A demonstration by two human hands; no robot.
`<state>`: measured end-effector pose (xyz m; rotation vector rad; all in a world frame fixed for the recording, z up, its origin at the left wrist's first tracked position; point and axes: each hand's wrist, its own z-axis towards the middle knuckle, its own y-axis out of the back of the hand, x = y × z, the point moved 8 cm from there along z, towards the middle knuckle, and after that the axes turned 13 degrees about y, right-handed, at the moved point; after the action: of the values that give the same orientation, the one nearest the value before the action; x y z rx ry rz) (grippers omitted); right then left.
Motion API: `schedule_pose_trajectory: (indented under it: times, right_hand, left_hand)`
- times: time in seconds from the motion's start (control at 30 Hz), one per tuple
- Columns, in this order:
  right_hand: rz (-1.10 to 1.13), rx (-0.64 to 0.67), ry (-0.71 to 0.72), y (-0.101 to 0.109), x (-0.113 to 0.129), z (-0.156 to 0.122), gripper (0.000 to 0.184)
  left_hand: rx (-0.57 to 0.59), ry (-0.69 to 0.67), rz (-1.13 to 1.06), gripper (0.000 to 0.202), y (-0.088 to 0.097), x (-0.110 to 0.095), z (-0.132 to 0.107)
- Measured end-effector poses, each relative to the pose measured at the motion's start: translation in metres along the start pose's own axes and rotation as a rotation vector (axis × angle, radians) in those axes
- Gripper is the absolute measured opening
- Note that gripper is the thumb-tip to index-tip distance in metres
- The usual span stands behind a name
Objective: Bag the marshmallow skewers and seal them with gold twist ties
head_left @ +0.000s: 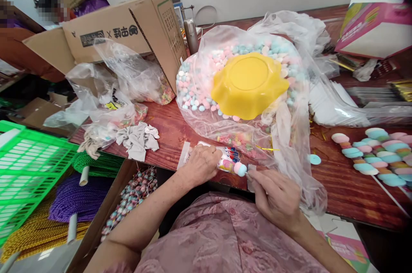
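My left hand (202,162) is closed over a small printed clear bag (229,154) at the table's front edge. A marshmallow skewer (240,169) lies in the bag, its pink and pale blue end pieces poking out to the right. Just beyond them, my right hand (278,193) pinches the thin stick end; its fingertips hide part of the stick and the bag's mouth. Behind my hands, a large clear bag (193,112) holds many pink, blue and white marshmallows, with a yellow scalloped bowl (249,86) upside down on top.
Several finished marshmallow skewers (375,153) lie at the right. A cardboard box (122,28) and a crumpled grey cloth (138,140) are at the left. A green basket (35,165) and a box of wrapped round candies (131,198) sit below. Another person (28,50) is at far left.
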<state>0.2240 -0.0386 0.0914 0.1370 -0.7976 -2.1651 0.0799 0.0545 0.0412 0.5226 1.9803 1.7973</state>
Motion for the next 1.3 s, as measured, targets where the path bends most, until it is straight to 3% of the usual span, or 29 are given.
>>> schedule_pose_trajectory:
  times: [0.17,0.3,0.43,0.57,0.7,0.9,1.0,1.17,1.3]
  right_hand:
    - [-0.141,-0.007,0.097,0.010,0.005,0.000,0.033]
    - [-0.079,0.000,0.198,0.004,0.009,0.000,0.037]
    - [-0.055,0.031,0.240,-0.006,0.013,0.006,0.029]
    - [-0.084,0.154,0.180,-0.018,0.012,0.008,0.024]
    - [-0.009,0.202,0.094,-0.016,0.009,0.008,0.017]
    - [0.221,0.292,-0.065,-0.020,0.003,0.009,0.017]
    - [0.240,0.278,-0.083,-0.028,0.005,0.008,0.017]
    - [0.062,0.238,0.042,-0.035,0.009,0.019,0.022]
    - [-0.023,0.307,0.229,-0.030,0.006,0.035,0.026]
  left_hand:
    - [0.014,0.053,-0.026,0.013,0.003,-0.001,-0.001]
    - [0.050,0.060,-0.152,0.009,0.004,-0.011,-0.001]
    - [0.063,0.076,-0.219,0.008,0.002,-0.014,-0.002]
    - [0.042,0.125,-0.173,0.011,-0.002,-0.005,-0.005]
    - [-0.024,0.172,-0.071,0.011,-0.001,0.006,-0.007]
    - [-0.117,0.009,0.039,0.014,0.006,-0.011,-0.010]
    - [-0.156,-0.026,0.042,0.009,0.007,-0.017,-0.011]
    - [-0.139,-0.013,0.040,0.008,0.002,-0.013,-0.011]
    - [0.005,-0.056,0.010,0.012,-0.005,-0.009,-0.012]
